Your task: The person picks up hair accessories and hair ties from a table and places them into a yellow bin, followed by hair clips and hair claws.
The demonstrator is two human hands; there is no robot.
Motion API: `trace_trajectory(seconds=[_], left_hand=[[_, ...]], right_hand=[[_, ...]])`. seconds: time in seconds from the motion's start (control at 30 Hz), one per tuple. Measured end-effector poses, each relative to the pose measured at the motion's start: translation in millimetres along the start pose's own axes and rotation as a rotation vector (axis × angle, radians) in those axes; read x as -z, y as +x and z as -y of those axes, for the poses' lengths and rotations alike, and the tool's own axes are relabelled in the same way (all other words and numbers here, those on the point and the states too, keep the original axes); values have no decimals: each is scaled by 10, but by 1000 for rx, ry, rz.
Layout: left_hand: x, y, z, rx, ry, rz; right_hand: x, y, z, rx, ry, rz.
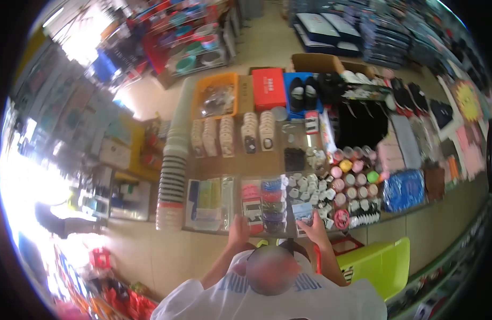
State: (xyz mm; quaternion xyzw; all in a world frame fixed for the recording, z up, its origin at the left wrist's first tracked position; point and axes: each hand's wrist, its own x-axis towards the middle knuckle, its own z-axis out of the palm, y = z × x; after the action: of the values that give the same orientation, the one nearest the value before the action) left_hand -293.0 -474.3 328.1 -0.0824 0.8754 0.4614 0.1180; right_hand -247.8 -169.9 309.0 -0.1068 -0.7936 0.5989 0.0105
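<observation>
My left hand [239, 231] is at the table's front edge, beside a red and white packet [253, 216]; its fingers are too blurred to read. Further right, my right hand [315, 229] has thumb and fingers apart, next to a blue and white packet [303, 213] lying at the edge. Between the hands lies a column of packs in blue, red and purple [273, 200]. Left of my left hand are flat clear packs, some with yellow-green contents [209, 197]. Many small white items [310, 185] sit beyond my right hand.
Stacked cups [171, 181] line the table's left side. An orange basket [235, 96], a red box [269, 88] and black shoes [310, 95] stand at the back. A blue plastic-wrapped pack [403, 191] lies right. A green stool [387, 264] stands beside me.
</observation>
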Motion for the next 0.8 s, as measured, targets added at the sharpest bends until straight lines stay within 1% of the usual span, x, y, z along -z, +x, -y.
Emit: trace_trajectory(seconds=[0.07,0.1,0.13,0.2,0.27,0.3,0.33,0.37,0.4,0.43,0.47,0.5,0.53,0.57,0.67,0.7,0.8], left_hand=[[13,62,109,-105,21,57],[13,98,183,-166,39,103],[13,125,243,-236,37,130],[-19,132,421,-377,21,224],[-177,125,541,-590,10,142],[-263,111,595,-695,10,97],[-351,119,667,-651,-16,127],[-413,38,635,-552,-25,278],[-415,-83,542,-443,-19,412],[-455,-185,459,-326,-3,530],[-596,-207,533,-397,-24,574],[-793,-168,705,-467,-49,611],[-966,-170,757,-535,-75,645],[-907,-569,295,-381,-212,815],[-1288,-788,268,-326,-244,1027],[-1385,-848,196,-445,-32,1022],[-1672,-1276,-173,-609,137,1154]], right_hand=[[85,-309,114,-81,-142,-64],[122,-466,273,-36,-109,-103],[126,-627,179,-91,-119,-128],[98,-992,123,-103,-157,-217],[46,-1408,190,-127,-203,-295],[30,-1625,260,-200,-203,-283],[34,-1835,382,-265,-196,-268],[46,-2073,664,-370,-238,-294],[3,-2275,464,-448,-326,-277],[-66,-2504,216,-419,-315,-365],[-139,-2734,64,-381,-312,-447],[-182,-2957,34,-380,-259,-532],[-225,-3168,-7,-374,-205,-613],[-257,-3348,-39,-365,-149,-696],[-359,-3801,-217,-429,-78,-828],[-264,-3917,19,-534,52,-821],[-248,-4229,-400,-378,-73,-988]])
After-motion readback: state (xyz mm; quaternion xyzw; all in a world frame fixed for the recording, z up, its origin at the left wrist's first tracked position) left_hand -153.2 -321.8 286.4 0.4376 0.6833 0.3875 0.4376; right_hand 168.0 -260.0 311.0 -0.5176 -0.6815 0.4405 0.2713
